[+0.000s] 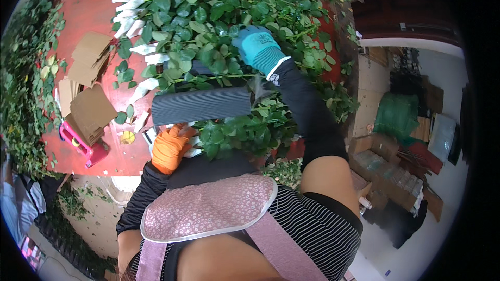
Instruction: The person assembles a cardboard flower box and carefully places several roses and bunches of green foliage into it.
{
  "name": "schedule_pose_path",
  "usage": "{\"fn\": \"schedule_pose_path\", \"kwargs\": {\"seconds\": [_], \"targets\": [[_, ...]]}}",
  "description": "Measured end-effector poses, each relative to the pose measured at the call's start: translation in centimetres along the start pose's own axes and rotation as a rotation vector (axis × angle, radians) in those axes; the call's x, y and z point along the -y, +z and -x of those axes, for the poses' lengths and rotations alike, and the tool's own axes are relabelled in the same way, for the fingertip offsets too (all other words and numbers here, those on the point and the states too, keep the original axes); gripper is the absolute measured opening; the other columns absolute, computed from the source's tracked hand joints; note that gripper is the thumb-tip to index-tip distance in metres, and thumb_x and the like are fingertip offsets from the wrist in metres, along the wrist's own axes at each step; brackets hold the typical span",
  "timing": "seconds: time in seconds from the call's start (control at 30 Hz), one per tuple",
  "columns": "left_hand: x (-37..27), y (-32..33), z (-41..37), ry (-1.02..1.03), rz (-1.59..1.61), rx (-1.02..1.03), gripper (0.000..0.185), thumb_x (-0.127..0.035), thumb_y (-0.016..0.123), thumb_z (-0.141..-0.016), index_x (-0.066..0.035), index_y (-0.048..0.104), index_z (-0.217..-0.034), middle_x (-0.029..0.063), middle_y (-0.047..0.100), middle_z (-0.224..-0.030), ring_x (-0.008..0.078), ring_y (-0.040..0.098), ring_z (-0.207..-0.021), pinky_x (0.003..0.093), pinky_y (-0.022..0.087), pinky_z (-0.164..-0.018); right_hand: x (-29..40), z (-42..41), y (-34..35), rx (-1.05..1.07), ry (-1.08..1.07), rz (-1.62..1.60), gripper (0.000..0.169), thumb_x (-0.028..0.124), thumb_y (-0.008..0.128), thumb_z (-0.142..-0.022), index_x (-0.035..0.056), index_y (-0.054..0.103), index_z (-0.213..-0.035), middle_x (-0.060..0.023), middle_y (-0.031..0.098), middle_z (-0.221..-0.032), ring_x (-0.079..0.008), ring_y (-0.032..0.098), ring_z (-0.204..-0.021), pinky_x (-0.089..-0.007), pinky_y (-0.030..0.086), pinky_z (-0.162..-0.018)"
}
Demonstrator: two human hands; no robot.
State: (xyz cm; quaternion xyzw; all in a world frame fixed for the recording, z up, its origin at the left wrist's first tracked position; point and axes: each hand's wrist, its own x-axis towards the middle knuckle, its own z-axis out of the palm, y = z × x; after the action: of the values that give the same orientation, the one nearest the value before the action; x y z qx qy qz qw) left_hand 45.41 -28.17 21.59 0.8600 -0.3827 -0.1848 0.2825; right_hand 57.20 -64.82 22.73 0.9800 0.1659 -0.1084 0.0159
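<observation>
My left hand (pixel 170 149), in an orange glove, is at the near edge of a black ribbed pad (pixel 201 105), beside white-wrapped flower heads (pixel 193 152). Its fingers are bent and partly hidden, so their grip is unclear. Farther out, my right hand (pixel 258 48), in a teal and grey glove, reaches into a thick layer of leafy green stems (pixel 218 11). Leaves cover its fingertips; whether it grips a stem is not visible. More white-wrapped heads (pixel 131 8) line the left side of the stems.
The red tabletop (pixel 133 160) carries cardboard pieces (pixel 91 109), a pink plastic tool (pixel 84 144) and loose leaves (pixel 125 74). More foliage (pixel 27 86) runs along the far left. Cardboard boxes (pixel 390 175) stand on the floor at right. Part of another person (pixel 23 203) shows at lower left.
</observation>
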Motion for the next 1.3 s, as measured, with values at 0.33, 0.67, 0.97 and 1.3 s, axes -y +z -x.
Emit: {"fn": "schedule_pose_path", "kwargs": {"seconds": [0.33,0.67,0.97,1.3], "targets": [[0.0,-0.4,0.1,-0.005,-0.074,-0.002,0.047,-0.014,0.075,-0.071,-0.019,0.066,-0.117,0.0104,0.058,-0.129,0.0338,0.063,-0.099,0.0432,0.052,-0.083,-1.2,-1.5,0.4,0.135,-0.007,0.17,0.021,0.014,0.065,-0.078,0.0117,0.07,-0.099,-0.011,0.069,-0.099,-0.032,0.068,-0.091,-0.0466,0.054,-0.075],[0.4,0.3,0.4,-0.019,-0.027,0.017,0.047,-0.013,0.075,-0.072,-0.019,0.067,-0.118,0.011,0.053,-0.14,0.0319,0.062,-0.107,0.0443,0.051,-0.086,-9.2,0.9,-7.3,-0.065,0.31,0.245,0.021,0.011,0.062,-0.08,0.0104,0.065,-0.101,-0.016,0.067,-0.099,-0.0369,0.067,-0.09,-0.0489,0.053,-0.076],[0.7,0.6,0.5,0.057,-0.08,-0.049,0.045,-0.013,0.073,-0.073,-0.02,0.067,-0.117,0.0109,0.053,-0.14,0.0342,0.061,-0.108,0.045,0.05,-0.089,-14.6,10.0,-12.8,-0.544,0.28,-0.185,0.034,0.004,0.057,-0.083,0.0049,0.066,-0.117,-0.0179,0.067,-0.101,-0.0321,0.066,-0.092,-0.0419,0.052,-0.082],[1.8,1.9,1.6,0.009,0.215,-0.142,0.04,-0.014,0.065,-0.084,-0.011,0.062,-0.124,0.0143,0.057,-0.131,0.0312,0.064,-0.105,0.0417,0.051,-0.085,1.0,18.9,-9.3,-0.499,-0.022,-0.461,0.04,-0.008,0.048,-0.081,0.0025,0.065,-0.115,-0.0126,0.062,-0.11,-0.0211,0.062,-0.093,-0.0316,0.051,-0.081]]}}
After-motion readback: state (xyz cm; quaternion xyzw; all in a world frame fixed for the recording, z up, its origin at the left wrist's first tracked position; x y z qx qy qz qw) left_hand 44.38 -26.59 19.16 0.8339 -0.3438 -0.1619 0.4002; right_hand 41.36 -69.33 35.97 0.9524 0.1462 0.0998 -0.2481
